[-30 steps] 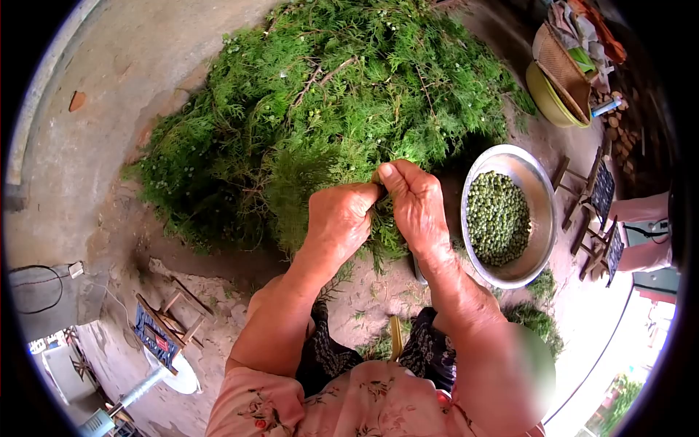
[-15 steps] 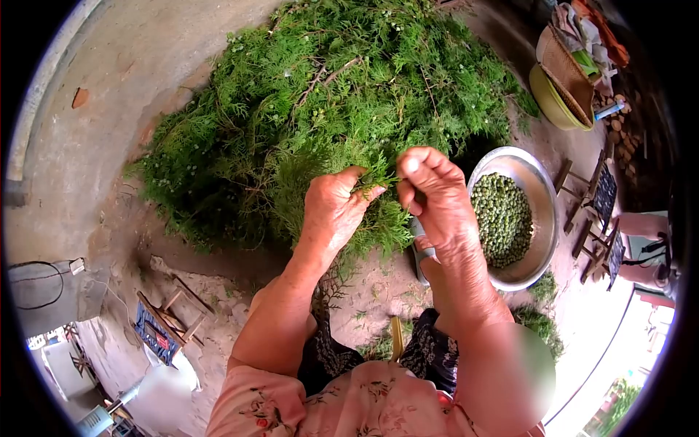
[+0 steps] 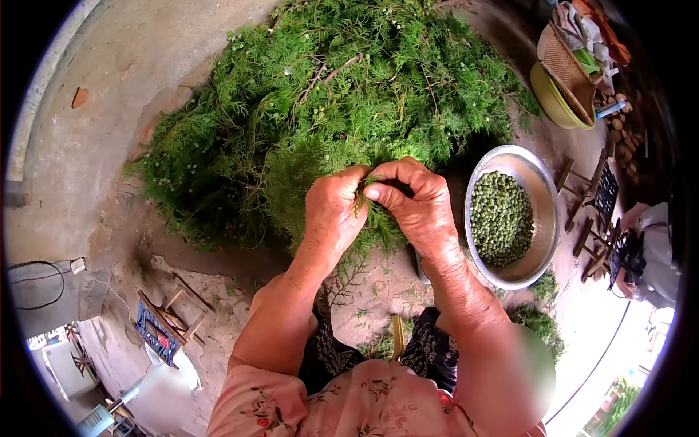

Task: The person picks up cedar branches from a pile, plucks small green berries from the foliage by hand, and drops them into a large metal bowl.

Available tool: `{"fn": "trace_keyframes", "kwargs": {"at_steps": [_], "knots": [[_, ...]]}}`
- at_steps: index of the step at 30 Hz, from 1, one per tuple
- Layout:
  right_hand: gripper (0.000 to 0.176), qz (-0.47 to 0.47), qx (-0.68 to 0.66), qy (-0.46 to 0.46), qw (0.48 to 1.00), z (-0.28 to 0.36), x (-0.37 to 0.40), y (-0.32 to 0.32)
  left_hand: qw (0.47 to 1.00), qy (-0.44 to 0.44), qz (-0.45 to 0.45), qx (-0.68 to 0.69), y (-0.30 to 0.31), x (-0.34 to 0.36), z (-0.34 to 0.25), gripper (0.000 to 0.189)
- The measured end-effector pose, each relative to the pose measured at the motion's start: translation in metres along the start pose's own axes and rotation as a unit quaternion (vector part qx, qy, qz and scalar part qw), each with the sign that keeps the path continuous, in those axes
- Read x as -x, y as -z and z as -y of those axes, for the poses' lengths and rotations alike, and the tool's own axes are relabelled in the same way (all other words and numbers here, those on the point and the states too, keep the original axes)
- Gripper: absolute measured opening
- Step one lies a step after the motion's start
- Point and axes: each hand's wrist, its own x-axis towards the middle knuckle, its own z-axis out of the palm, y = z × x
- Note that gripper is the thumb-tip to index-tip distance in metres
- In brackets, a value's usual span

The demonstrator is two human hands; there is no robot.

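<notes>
My left hand (image 3: 333, 210) is closed round a green evergreen sprig (image 3: 360, 198) with flat, scale-like leaves. My right hand (image 3: 419, 205) meets it from the right, thumb and forefinger pinched at the sprig's upper part. Whether a small cone sits between those fingertips is hidden. Just beyond both hands spreads a large heap of cut evergreen branches (image 3: 342, 95), some with small pale-green cones. A wide metal basin (image 3: 540, 251) stands to the right of my right hand. Many small round green cones (image 3: 501, 218) lie in it.
Low folding stools stand at left (image 3: 164, 328) and right (image 3: 601, 193). A yellow basin (image 3: 547, 95) with a woven basket (image 3: 566, 65) sits at the far right. Loose green clippings (image 3: 539, 320) lie on the floor. Part of a person in light clothing (image 3: 659, 251) shows at the right edge.
My right hand has moved left and slightly down, from apart to touching the sprig at my left hand. The person at the right edge has shifted.
</notes>
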Motion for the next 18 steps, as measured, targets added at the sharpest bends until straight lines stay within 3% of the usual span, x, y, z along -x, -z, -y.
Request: {"fn": "trace_keyframes", "kwargs": {"at_steps": [5, 7, 8, 9, 10, 11, 12, 15, 18], "knots": [[0.019, -0.023, -0.005, -0.002, 1.0, -0.001, 0.001, -0.004, 0.998, 0.025, 0.012, -0.052, 0.0, 0.001, -0.004, 0.02], [0.014, -0.011, -0.179, -0.157, 0.971, -0.001, 0.002, -0.003, 0.999, 0.015, 0.005, -0.044, -0.002, 0.002, 0.004, 0.02], [0.014, -0.012, -0.179, -0.157, 0.971, 0.004, 0.001, -0.001, 0.999, 0.005, -0.003, -0.035, -0.004, 0.003, 0.008, 0.021], [0.012, -0.029, -0.265, -0.22, 0.938, 0.011, 0.0, 0.004, 0.999, 0.004, -0.003, -0.035, -0.004, 0.003, 0.009, 0.021], [0.011, -0.046, -0.348, -0.279, 0.894, 0.015, -0.001, 0.009, 0.996, 0.044, 0.002, 0.079, -0.004, 0.004, 0.009, 0.021], [0.011, -0.023, -0.406, -0.226, 0.885, 0.011, -0.002, 0.015, 0.978, 0.083, 0.007, 0.193, -0.005, 0.004, 0.01, 0.022], [0.011, -0.043, -0.432, -0.209, 0.876, 0.006, -0.004, 0.018, 0.957, 0.057, 0.002, 0.285, -0.007, 0.001, 0.012, 0.019], [0.011, -0.087, -0.504, -0.185, 0.839, 0.01, -0.009, 0.037, 0.947, 0.091, -0.013, 0.307, 0.0, -0.003, 0.003, 0.016], [0.011, -0.13, -0.547, -0.162, 0.811, 0.007, -0.009, 0.048, 0.904, 0.159, -0.049, 0.393, 0.004, -0.006, -0.001, 0.019]]}}
